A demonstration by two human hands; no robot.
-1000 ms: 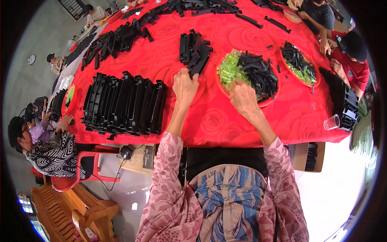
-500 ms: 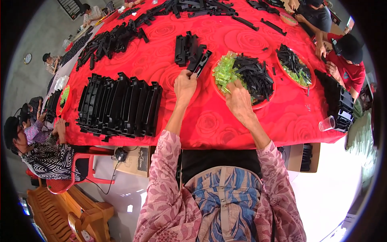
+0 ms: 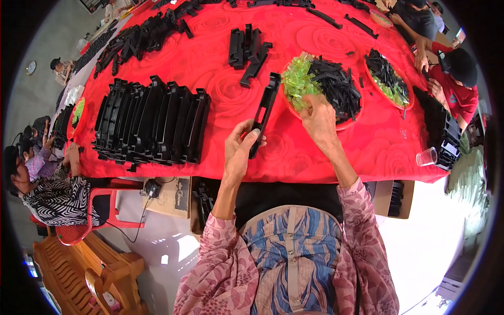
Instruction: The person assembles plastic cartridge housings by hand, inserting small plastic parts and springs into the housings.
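Black strip (image 3: 264, 113), two hands (image 3: 239, 152)

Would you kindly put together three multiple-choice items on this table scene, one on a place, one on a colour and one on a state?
1. Where does the right hand rest?
A. on the round tray of small green and black pieces
B. on the row of black frames
C. on the plastic cup

2. What colour is the tablecloth?
A. blue
B. red
C. white

3. How is the long black part by the left hand?
A. lying flat in the row
B. gripped and lifted off the cloth
C. lying inside the tray

Answers: 1 A, the fingers reach into the tray's pieces. 2 B, the cloth is red with a rose pattern. 3 B, the left hand's fingers wrap its lower end.
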